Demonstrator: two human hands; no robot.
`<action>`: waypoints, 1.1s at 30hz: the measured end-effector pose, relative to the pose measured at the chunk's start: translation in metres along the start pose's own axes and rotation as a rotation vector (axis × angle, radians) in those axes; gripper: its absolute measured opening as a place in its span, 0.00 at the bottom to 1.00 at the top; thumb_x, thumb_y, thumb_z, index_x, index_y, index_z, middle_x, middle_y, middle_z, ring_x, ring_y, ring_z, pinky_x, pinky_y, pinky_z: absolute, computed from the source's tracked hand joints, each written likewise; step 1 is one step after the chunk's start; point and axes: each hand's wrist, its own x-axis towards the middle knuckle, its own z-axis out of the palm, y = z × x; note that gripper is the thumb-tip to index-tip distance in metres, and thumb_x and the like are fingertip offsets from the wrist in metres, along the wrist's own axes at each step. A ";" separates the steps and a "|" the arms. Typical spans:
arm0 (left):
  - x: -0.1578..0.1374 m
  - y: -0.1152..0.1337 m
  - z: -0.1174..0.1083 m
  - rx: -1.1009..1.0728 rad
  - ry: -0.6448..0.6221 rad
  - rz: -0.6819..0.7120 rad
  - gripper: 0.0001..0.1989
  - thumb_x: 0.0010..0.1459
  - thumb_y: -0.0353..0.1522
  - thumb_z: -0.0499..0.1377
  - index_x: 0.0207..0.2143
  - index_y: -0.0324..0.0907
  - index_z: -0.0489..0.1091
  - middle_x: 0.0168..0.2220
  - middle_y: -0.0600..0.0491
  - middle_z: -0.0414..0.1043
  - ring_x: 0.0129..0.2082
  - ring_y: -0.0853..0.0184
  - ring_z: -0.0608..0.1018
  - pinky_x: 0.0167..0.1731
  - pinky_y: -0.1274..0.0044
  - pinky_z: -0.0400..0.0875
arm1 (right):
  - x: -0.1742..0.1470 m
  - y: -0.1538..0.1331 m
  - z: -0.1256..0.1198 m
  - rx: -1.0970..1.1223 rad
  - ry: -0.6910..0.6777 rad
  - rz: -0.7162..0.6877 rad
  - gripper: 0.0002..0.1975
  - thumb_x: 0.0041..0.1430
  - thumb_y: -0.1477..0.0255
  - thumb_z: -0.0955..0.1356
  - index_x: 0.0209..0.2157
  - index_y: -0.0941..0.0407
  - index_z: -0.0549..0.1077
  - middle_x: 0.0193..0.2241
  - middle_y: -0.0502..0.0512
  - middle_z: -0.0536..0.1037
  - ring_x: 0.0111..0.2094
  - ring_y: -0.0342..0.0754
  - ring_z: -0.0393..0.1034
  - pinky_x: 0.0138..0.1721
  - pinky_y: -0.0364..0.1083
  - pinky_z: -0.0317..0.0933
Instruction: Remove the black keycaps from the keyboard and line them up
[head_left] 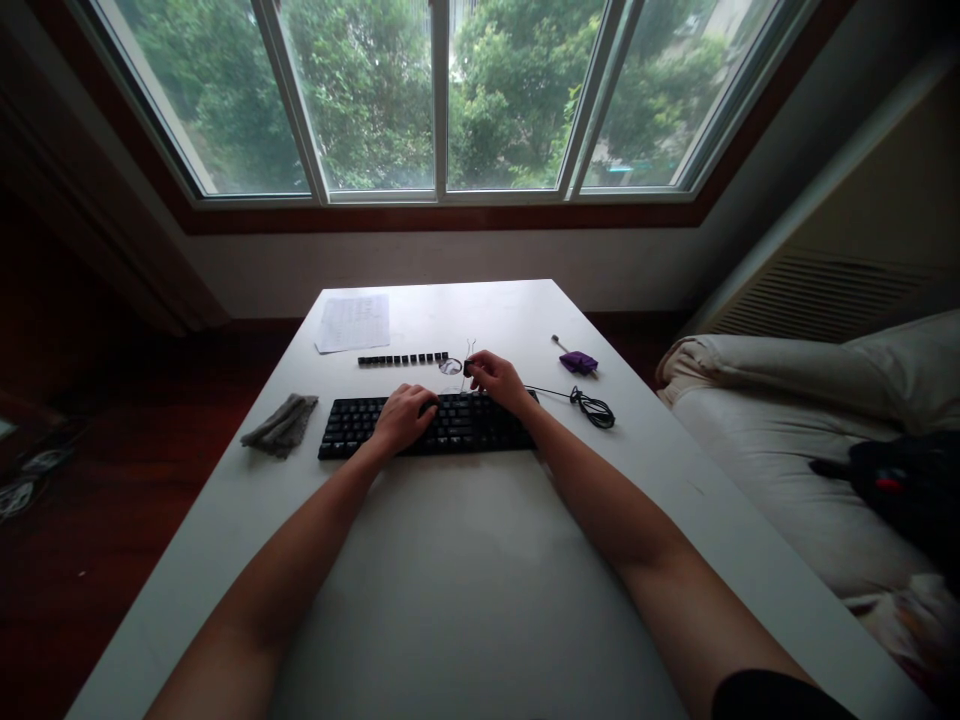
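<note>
In the head view, the right hand (498,378) pinches a black keycap (468,369) in its fingers near the far edge of the keyboard (474,430). The left hand (405,416) rests on the keyboard; whether its fingers grip anything, I cannot tell.

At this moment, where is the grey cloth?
In the head view, the grey cloth lies on the white table, just left of the black keyboard.

On the table (465,520), a keyboard (465,432) is lying before a keycap row (406,359), between a cloth (281,427) at left and a cable (594,408) at right. Paper (354,321) is lying behind the cloth; behind the cable, seemingly, a brush (556,341) is touching a bundle (579,363).
</note>
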 end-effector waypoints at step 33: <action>0.002 0.000 0.002 0.022 -0.002 0.021 0.09 0.63 0.35 0.55 0.42 0.46 0.74 0.43 0.51 0.75 0.46 0.59 0.71 0.50 0.66 0.67 | 0.003 0.014 0.006 -0.090 0.085 0.082 0.12 0.61 0.60 0.66 0.39 0.54 0.72 0.28 0.51 0.80 0.22 0.43 0.74 0.25 0.40 0.66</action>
